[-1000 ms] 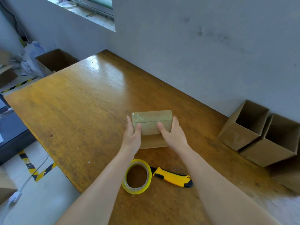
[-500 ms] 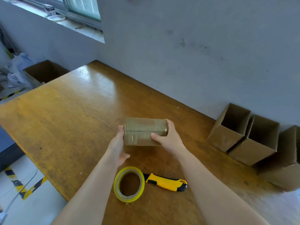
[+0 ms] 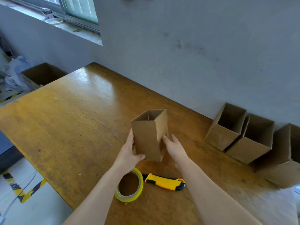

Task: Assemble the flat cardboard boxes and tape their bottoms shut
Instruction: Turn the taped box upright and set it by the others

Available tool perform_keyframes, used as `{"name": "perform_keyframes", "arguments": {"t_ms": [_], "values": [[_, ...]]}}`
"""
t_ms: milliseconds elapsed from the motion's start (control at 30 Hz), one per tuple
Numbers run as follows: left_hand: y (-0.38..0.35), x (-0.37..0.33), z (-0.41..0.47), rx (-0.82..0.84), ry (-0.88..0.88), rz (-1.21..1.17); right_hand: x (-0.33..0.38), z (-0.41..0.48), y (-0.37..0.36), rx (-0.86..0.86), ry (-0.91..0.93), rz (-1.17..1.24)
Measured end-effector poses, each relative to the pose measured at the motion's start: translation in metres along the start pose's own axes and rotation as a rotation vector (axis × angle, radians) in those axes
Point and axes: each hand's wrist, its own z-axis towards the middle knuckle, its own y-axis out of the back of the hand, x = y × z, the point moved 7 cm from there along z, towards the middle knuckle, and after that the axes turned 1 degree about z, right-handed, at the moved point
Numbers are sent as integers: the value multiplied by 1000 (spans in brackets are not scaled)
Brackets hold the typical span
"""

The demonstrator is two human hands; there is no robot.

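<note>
1. An open carton stands off the desk's far left corner.
2. The left hand grips the box low on its left side, with the thumb curled across the bottom front edge.
3. The box is upright with its open mouth up, about mid-desk and nearer the front edge. I cannot tell whether its bottom touches the desk.
4. A tape roll lies flat by the front edge, partly under the left wrist.
5. The right hand lies against the box's right face, fingers straight.
6. A yellow knife lies just right of the roll.
7. Three open boxes lean in a row along the desk's far right edge, against the wall.
</note>
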Motion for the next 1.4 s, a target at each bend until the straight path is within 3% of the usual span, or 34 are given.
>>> {"name": "perform_keyframes", "arguments": {"t_ms": [167, 300, 467, 667, 1067, 1267, 1400], "values": [[-6, -1, -7, -6, 51, 32, -13, -5, 5, -27, 7, -80], [-15, -8, -16, 42, 106, -25, -13, -17, 11, -82, -13, 19], [-20, -5, -16, 22, 211, 3, -17, -33, 12, -28, 48, 126], [-27, -11, 7, 154, 194, -68, -11, -40, 23, -84, 105, 128], [-50, -66, 92, 482, 23, 93, 20, -18, 42, -491, 56, 206], [-73, -93, 112, 651, -129, 212, 39, -19, 62, -676, 64, 97], [-88, -108, 130, 656, -165, 240, 47, -10, 78, -730, 59, 38]]}}
